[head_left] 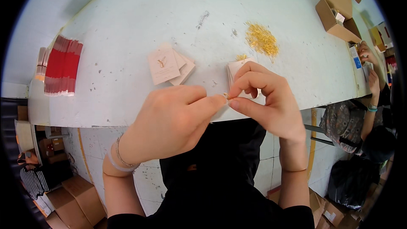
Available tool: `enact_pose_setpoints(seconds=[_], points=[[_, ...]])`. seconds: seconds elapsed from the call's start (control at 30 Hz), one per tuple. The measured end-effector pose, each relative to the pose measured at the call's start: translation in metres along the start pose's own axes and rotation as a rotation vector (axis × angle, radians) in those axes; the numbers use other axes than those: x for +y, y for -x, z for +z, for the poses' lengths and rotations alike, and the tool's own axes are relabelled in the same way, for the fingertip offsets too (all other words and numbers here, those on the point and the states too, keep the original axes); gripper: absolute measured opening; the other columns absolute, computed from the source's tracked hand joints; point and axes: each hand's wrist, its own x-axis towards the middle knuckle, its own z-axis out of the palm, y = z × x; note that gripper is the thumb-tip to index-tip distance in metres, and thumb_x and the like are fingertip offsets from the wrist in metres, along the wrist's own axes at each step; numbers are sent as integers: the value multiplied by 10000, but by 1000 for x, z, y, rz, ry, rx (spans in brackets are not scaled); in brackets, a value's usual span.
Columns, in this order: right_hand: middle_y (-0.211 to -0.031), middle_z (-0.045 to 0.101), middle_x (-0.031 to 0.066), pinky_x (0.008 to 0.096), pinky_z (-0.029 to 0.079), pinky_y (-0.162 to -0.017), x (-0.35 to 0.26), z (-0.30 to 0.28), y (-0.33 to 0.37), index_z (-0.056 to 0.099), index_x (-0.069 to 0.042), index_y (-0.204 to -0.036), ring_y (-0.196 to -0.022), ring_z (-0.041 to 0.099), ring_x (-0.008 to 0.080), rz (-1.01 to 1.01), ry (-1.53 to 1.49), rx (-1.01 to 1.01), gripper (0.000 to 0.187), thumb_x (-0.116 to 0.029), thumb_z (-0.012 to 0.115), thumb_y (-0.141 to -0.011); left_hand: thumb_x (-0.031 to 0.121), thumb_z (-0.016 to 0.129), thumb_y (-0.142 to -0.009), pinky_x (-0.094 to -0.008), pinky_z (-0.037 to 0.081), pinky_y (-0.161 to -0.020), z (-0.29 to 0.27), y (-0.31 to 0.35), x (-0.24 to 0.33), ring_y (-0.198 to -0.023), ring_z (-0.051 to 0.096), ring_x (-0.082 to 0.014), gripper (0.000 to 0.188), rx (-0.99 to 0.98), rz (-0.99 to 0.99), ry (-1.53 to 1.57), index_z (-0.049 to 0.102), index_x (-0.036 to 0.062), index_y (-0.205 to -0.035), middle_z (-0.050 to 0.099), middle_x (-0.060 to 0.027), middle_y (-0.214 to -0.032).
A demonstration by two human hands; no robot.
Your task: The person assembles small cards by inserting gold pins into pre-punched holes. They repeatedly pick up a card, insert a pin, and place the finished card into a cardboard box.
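Observation:
My left hand (169,121) and my right hand (267,97) meet over the near edge of the white table (127,25). Together their fingertips pinch a small gold pin (226,96) and the edge of a pale card (218,110) that is mostly hidden under my fingers. A stack of pale cards (236,67) lies just behind my right hand, with a few gold pins on it. Further back sits a heap of gold pins (262,39). Several pale pink cards (167,64) lie fanned to the left of the hands.
A pile of red and pink cards (62,66) lies at the table's left end. An open cardboard box (339,12) stands at the far right. Another person (369,101) sits at the right edge. Cardboard boxes (76,199) are on the floor at lower left.

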Motion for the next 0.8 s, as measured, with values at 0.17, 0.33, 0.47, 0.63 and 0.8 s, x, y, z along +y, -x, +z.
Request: enact_pose_setpoints(seconds=[0.17, 0.33, 0.47, 0.63, 0.8], points=[[-793, 545, -27, 210, 372, -655, 11, -26, 6, 626, -19, -804, -713, 466, 57, 405, -420, -279, 115, -84, 717, -829, -36, 663, -762, -308, 400, -474, 13, -5, 3, -526, 508, -218, 255, -84, 45, 188, 697, 56, -997, 502, -62, -636], [-720, 577, -57, 202, 364, -603, 24, -32, 16, 653, -36, -825, -664, 450, 17, 456, -573, -217, 81, -95, 681, -874, 9, 660, -821, -306, 383, -466, 28, -14, 0, -503, 497, -178, 184, -128, 37, 332, 686, 50, -998, 503, -48, -622], [-769, 576, -9, 241, 385, -644, 33, -42, -6, 648, -24, -811, -716, 476, 85, 59, -19, 60, 80, -88, 692, -830, 133, 690, -886, -232, 382, -486, 41, -31, -22, -571, 497, -28, 118, -185, -394, 553, 645, 24, -897, 611, 2, -671], [-781, 574, 44, 315, 422, -665, 57, -42, -43, 652, -38, -784, -742, 506, 180, 11, 287, 101, 118, -140, 710, -788, 159, 679, -893, -215, 389, -499, 66, -47, -50, -575, 518, -30, 214, -91, -736, 985, 634, -17, -780, 633, -13, -666], [-791, 586, 76, 340, 455, -660, 66, -39, -50, 641, -28, -767, -750, 548, 215, 24, 389, 94, 117, -126, 700, -789, 195, 701, -898, -187, 370, -500, 73, -53, -61, -578, 506, -7, 229, -171, -772, 822, 610, 19, -783, 633, 4, -673]])
